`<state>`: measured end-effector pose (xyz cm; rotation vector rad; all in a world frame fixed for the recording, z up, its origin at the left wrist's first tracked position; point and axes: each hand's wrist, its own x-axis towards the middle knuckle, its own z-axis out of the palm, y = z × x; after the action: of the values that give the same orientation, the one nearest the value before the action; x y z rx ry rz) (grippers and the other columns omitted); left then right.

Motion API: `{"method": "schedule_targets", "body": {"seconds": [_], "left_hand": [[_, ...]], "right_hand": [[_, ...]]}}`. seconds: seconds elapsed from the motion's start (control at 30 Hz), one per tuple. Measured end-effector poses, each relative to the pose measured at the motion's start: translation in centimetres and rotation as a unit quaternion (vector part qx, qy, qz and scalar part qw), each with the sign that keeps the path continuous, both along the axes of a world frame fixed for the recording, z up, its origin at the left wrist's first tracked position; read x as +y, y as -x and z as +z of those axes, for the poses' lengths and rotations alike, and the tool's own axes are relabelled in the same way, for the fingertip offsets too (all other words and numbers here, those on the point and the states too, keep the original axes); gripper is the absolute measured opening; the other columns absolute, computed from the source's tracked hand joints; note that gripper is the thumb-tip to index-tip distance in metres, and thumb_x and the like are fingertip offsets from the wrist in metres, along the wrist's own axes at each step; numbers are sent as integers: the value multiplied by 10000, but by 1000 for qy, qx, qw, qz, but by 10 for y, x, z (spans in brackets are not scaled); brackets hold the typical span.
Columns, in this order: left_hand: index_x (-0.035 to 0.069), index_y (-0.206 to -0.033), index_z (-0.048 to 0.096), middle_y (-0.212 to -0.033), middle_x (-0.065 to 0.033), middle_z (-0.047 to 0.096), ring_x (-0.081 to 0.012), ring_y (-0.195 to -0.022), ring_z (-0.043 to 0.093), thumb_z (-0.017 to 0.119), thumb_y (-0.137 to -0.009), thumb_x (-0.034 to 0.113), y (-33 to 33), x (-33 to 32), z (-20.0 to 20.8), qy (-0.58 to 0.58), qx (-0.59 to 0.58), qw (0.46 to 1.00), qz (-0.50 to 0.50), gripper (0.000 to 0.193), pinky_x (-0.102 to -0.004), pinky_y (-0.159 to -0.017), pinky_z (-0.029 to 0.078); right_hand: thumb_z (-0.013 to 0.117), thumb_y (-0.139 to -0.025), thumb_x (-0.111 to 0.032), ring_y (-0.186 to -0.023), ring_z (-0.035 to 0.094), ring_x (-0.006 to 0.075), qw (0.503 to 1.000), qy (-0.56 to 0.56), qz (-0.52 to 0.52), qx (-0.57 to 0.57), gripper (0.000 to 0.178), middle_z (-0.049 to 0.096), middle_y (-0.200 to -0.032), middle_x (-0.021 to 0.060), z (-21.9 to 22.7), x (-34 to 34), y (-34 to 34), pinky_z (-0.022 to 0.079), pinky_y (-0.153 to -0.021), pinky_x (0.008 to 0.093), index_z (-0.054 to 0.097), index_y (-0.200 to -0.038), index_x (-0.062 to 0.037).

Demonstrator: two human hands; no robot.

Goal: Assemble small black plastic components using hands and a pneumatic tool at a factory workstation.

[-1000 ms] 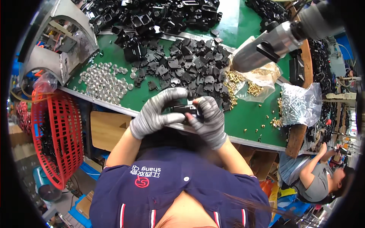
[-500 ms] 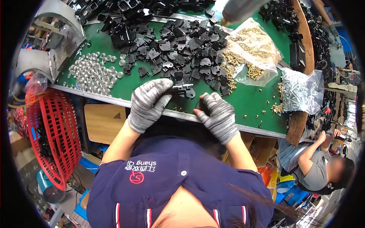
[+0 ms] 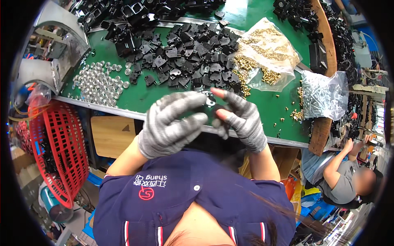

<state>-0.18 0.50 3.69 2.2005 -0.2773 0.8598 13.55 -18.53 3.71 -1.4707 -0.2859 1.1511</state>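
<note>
My left hand (image 3: 170, 125), in a striped grey knit glove, is closed around a black plastic part with a shiny metal end (image 3: 210, 101); the fingers hide most of it. My right hand (image 3: 245, 123) wears the same kind of glove with bare thumb and index fingertips. Its fingers curl around a small black piece (image 3: 220, 108) right beside that part; blur hides its exact shape. Both hands meet above the near edge of the green bench (image 3: 269, 131). Just beyond them lies a pile of flat black plastic pieces (image 3: 184, 53).
Silver round caps (image 3: 98, 84) lie at left, near a grey metal machine frame (image 3: 39, 74). At right are a bag of brass screws (image 3: 271, 45) and a bag of silver screws (image 3: 324, 96). A red basket (image 3: 61, 147) stands left of the bench. Another person (image 3: 342, 180) sits at right.
My hands have come together, the right one rising and turning toward the part in the left. The left hand has shifted right and now covers more of the part.
</note>
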Motion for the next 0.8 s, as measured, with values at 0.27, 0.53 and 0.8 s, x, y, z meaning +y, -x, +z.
{"method": "schedule_targets", "body": {"seconds": [0.27,0.53,0.8], "left_hand": [[76,-987,689,-1026,-111,699,-306,-893,675,786,-700,28,-15,7,6,-16,112,993,-42,307,-409,-774,557],[92,-924,705,-950,-74,695,-279,-829,675,793,-719,112,-28,14,-3,-11,96,993,68,224,-377,-714,548],[68,-908,674,-967,-96,696,-289,-838,683,801,-702,41,-32,7,-21,-51,102,992,61,243,-371,-724,553]], "right_hand": [[643,-962,-123,-535,597,76,965,-144,66,207,571,659,-739,41,4,23,-1,475,-467,206,424,-1488,-81],[684,-929,-193,-657,647,145,865,67,-141,-478,237,717,-783,61,-16,6,-61,516,-599,284,721,-1114,-49],[746,-848,-212,-772,674,284,662,276,117,-687,308,699,-817,158,-63,22,-119,531,-779,376,702,-1119,-71]]}}
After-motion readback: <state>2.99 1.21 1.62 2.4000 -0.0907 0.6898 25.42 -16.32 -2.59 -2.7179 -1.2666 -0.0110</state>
